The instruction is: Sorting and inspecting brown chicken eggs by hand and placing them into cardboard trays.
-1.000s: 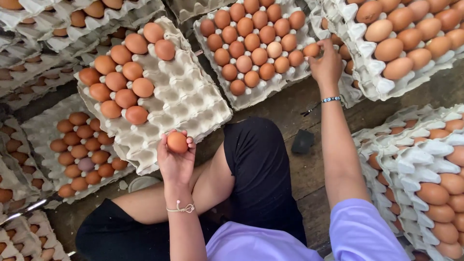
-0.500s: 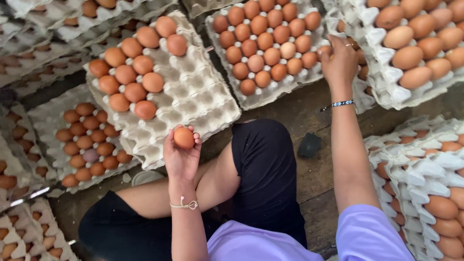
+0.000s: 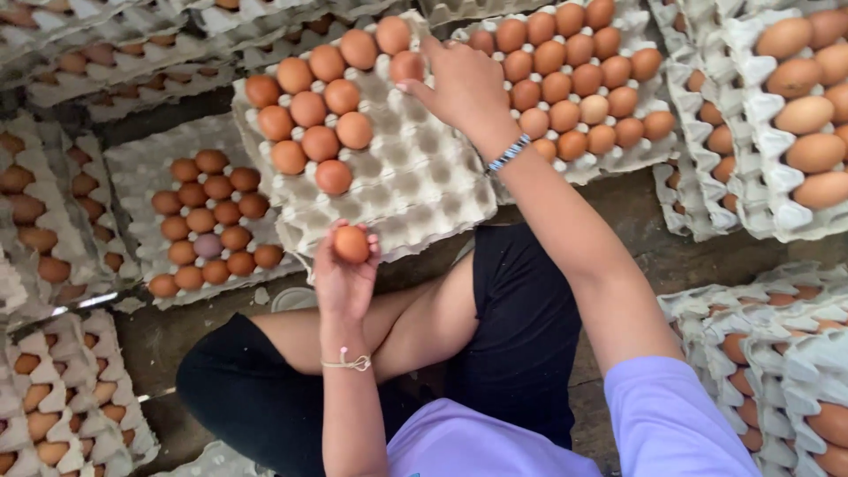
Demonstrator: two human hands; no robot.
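two hands sorting brown eggs into a grey pulp tray.

the left hand [image 3: 346, 278] closes its grip on one brown egg [image 3: 352, 245], held at the fingertips just short of the near edge of the half-filled tray [image 3: 415, 185]; the right hand [image 3: 459, 84] reaches across the tray's far edge, fingers curled at an egg [image 3: 406, 66] in the far row, whether clasped or only touched cannot be told. good practice is judged to be a light fingertip hold and a straight lowering into an empty cup beyond the grip, clear of seated eggs [image 3: 320, 143]. a full tray [image 3: 574, 88] lies just beyond the right grip; stacked trays [image 3: 795, 106] crowd every side, and the person's bent knee [image 3: 424, 309] sits below the left grip, leaving little room to swing.
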